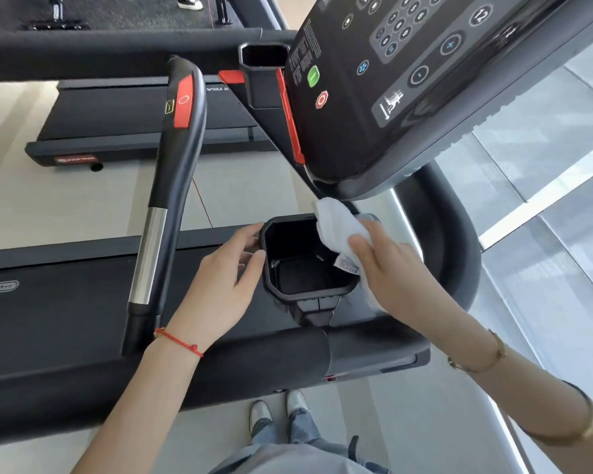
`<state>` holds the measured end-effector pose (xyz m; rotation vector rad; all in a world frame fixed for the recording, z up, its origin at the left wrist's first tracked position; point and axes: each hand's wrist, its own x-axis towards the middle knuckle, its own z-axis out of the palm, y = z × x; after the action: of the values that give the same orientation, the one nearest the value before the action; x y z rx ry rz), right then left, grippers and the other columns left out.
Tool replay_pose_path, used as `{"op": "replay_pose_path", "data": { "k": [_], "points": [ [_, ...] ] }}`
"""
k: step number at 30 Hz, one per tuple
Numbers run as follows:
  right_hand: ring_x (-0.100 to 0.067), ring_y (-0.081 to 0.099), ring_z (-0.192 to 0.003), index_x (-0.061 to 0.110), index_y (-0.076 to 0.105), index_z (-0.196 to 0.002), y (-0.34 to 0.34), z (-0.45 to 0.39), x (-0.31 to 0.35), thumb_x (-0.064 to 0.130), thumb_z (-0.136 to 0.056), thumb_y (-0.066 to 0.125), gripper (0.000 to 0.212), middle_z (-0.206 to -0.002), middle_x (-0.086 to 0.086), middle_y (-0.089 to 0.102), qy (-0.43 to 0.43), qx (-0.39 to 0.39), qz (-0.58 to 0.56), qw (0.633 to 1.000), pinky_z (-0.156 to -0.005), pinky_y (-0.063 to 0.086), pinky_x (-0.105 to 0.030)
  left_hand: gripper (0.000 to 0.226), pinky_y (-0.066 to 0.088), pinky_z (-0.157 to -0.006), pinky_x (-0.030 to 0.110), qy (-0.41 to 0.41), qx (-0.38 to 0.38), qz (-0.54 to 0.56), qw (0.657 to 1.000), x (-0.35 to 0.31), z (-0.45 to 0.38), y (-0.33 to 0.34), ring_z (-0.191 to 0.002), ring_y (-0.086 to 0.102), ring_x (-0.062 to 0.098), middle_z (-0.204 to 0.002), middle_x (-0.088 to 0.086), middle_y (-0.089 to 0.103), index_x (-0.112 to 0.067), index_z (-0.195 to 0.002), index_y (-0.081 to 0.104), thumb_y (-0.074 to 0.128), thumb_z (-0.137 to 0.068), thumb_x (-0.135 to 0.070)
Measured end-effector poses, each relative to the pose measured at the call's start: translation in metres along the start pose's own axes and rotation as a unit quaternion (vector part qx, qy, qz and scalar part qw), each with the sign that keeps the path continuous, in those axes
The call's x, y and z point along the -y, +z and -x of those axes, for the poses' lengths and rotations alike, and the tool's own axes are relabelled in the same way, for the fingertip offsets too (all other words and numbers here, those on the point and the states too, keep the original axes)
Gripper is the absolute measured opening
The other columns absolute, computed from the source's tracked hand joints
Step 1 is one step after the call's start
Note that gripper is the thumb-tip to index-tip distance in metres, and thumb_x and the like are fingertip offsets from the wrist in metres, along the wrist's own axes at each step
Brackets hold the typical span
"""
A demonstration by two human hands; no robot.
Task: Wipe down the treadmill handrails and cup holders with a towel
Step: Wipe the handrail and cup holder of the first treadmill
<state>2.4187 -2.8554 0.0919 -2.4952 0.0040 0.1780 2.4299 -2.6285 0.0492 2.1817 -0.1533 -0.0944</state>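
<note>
A black cup holder sits at the near side of the treadmill console. My right hand holds a white towel against the holder's right rim, the towel's label hanging into the opening. My left hand rests with straight fingers on the holder's left rim. A second cup holder sits at the console's far side. The inner handrail, black with a red button and a silver section, runs left of the holders. The side handrail curves around on the right.
The console panel with its keypad hangs above the near cup holder. The treadmill belt lies to the left, and another treadmill stands beyond. My feet are on the pale floor beside the machine.
</note>
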Motion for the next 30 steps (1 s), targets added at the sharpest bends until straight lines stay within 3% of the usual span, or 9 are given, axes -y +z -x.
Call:
{"op": "replay_pose_path", "data": {
  "k": [4,7,10,12,14,16,18,23,30],
  "points": [
    [-0.03,0.05,-0.081,0.01,0.054,-0.111,-0.014,0.001,-0.002,0.026,-0.106,0.032,0.028,-0.077,-0.001,0.054,0.01,-0.03,-0.015,0.999,-0.068,0.033,-0.034,0.044,0.038,-0.082,-0.003,-0.004,0.003,-0.006,1.0,0.001,0.0,0.0,-0.103,0.056,-0.012,-0.123,-0.016,0.06,-0.033,-0.145,0.044,0.047,-0.102,-0.024],
    [-0.017,0.043,-0.061,0.02,0.04,-0.073,-0.015,0.001,-0.002,0.031,-0.105,0.032,0.035,-0.058,0.007,0.041,0.023,-0.064,-0.039,0.997,-0.054,0.031,-0.019,0.045,0.036,-0.081,-0.005,-0.006,0.005,-0.007,1.0,0.0,0.0,0.0,-0.102,0.053,-0.017,-0.12,-0.02,0.058,-0.033,-0.146,0.043,0.047,-0.102,-0.025],
    [-0.01,0.034,-0.057,0.019,0.033,-0.064,-0.007,-0.007,0.0,0.04,-0.103,0.034,0.044,-0.049,0.013,0.039,0.069,-0.051,-0.129,0.988,-0.056,0.029,-0.024,0.044,0.036,-0.08,-0.005,-0.005,0.006,0.0,1.0,0.0,0.001,-0.002,-0.102,0.053,-0.017,-0.116,-0.025,0.057,-0.036,-0.145,0.043,0.047,-0.102,-0.025],
    [-0.013,0.041,-0.066,0.017,0.046,-0.07,-0.006,-0.009,-0.002,0.043,-0.103,0.034,0.044,-0.056,0.017,0.044,0.066,-0.045,-0.153,0.985,-0.061,0.032,-0.029,0.044,0.037,-0.08,-0.004,-0.003,0.004,0.006,1.0,-0.001,0.001,-0.001,-0.102,0.054,-0.016,-0.113,-0.032,0.054,-0.039,-0.143,0.044,0.048,-0.102,-0.023],
    [-0.014,0.052,-0.09,0.026,0.063,-0.1,-0.005,-0.012,0.0,0.042,-0.103,0.032,0.036,-0.086,0.016,0.06,0.034,-0.016,-0.134,0.99,-0.075,0.035,-0.027,0.044,0.039,-0.081,-0.002,-0.001,0.001,0.009,1.0,-0.002,0.001,-0.002,-0.103,0.054,-0.016,-0.111,-0.036,0.053,-0.043,-0.141,0.044,0.048,-0.102,-0.022],
    [-0.012,0.045,-0.124,0.027,0.046,-0.142,0.0,-0.018,0.002,0.038,-0.105,0.029,0.042,-0.131,0.009,0.055,-0.016,0.023,-0.081,0.996,-0.093,0.028,-0.015,0.043,0.04,-0.081,0.0,0.0,0.001,0.009,1.0,-0.002,0.001,-0.002,-0.102,0.054,-0.015,-0.109,-0.035,0.053,-0.043,-0.139,0.044,0.048,-0.102,-0.022],
    [-0.015,0.028,-0.138,0.022,0.028,-0.152,0.008,-0.029,0.004,0.034,-0.105,0.028,0.049,-0.152,0.002,0.035,-0.066,0.037,-0.007,0.997,-0.101,0.021,-0.015,0.041,0.042,-0.086,0.004,0.001,0.003,0.011,1.0,-0.001,0.0,-0.001,-0.103,0.056,-0.012,-0.115,-0.031,0.057,-0.039,-0.14,0.046,0.048,-0.102,-0.023],
    [-0.025,0.033,-0.132,0.02,0.033,-0.15,0.023,-0.051,0.011,0.034,-0.106,0.026,0.047,-0.148,-0.003,0.039,-0.148,0.0,0.161,0.976,-0.11,0.019,-0.027,0.044,0.041,-0.089,0.003,-0.006,0.006,0.008,1.0,0.0,-0.001,0.001,-0.107,0.056,-0.01,-0.119,-0.033,0.055,-0.038,-0.143,0.043,0.047,-0.101,-0.025],
    [-0.025,0.045,-0.12,0.019,0.041,-0.145,0.028,-0.055,0.006,0.043,-0.097,0.015,0.06,-0.137,-0.001,0.05,-0.184,-0.027,0.205,0.961,-0.103,0.028,-0.029,0.045,0.044,-0.099,0.018,-0.012,0.005,0.003,1.0,-0.001,0.0,0.0,-0.113,0.055,-0.008,-0.128,-0.02,0.057,-0.036,-0.144,0.041,0.045,-0.1,-0.031]
  ]
}}
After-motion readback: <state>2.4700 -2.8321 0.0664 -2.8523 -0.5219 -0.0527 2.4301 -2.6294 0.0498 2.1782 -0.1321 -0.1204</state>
